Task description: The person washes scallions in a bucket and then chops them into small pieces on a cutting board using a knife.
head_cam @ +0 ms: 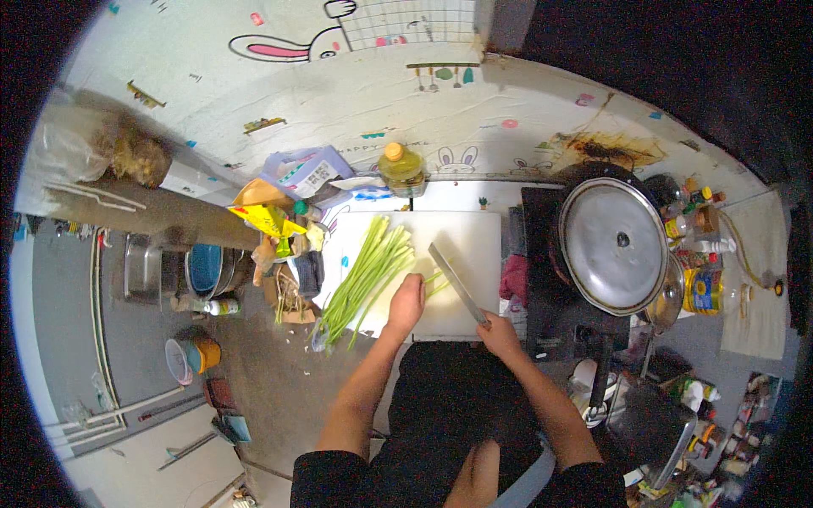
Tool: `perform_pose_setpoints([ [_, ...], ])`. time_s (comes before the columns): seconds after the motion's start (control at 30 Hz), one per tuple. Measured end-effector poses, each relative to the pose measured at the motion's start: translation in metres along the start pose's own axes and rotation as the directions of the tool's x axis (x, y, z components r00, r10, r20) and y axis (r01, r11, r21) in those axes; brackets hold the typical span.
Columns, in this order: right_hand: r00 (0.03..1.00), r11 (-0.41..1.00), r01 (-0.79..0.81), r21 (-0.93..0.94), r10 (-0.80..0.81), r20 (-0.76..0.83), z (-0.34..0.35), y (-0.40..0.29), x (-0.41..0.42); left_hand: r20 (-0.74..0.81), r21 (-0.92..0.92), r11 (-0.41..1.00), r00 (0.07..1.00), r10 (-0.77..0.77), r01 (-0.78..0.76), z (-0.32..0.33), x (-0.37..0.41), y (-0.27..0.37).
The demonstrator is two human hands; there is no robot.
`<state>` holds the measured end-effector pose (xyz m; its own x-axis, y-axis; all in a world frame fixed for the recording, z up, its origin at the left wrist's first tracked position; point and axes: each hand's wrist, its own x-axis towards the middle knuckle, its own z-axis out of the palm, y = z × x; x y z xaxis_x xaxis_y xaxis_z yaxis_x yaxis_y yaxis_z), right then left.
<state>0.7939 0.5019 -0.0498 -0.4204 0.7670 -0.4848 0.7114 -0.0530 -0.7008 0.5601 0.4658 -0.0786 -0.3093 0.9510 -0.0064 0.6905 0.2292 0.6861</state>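
Observation:
On a white cutting board (473, 228) lies a bundle of long green stalks (371, 273), its pale ends pointing away from me and its lower end reaching past the board's near edge. My left hand (406, 305) grips a few thin green stalks (437, 284) just right of the bundle. My right hand (500, 334) is closed round the handle of a kitchen knife (458, 284). The knife's blade slants up and to the left, across the stalks from my left hand. Its handle is mostly hidden by my fingers.
A bottle of yellow oil (401, 170) stands behind the board. To the right is a black stove (540, 317) with a large lidded pan (613, 247). Left of the board are a yellow packet (270, 219), a purple box (305, 171) and a cardboard box (295, 314).

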Motion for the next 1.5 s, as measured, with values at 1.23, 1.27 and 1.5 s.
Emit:
perform_pose_setpoints([
  [1.23, 0.997, 0.958, 0.021, -0.287, 0.000, 0.075, -0.017, 0.004, -0.027, -0.014, 0.051, 0.998, 1.000, 0.026, -0.026, 0.081, 0.004, -0.012],
  [1.27, 0.997, 0.952, 0.037, -0.304, -0.016, 0.070, -0.016, 0.006, -0.027, 0.012, 0.049, 0.999, 1.000, -0.007, 0.007, 0.080, 0.004, -0.009],
  [1.5, 0.991, 0.950, -0.018, -0.311, 0.058, 0.120, -0.015, -0.002, -0.026, -0.031, -0.041, 0.996, 0.997, -0.076, 0.075, 0.084, 0.006, -0.008],
])
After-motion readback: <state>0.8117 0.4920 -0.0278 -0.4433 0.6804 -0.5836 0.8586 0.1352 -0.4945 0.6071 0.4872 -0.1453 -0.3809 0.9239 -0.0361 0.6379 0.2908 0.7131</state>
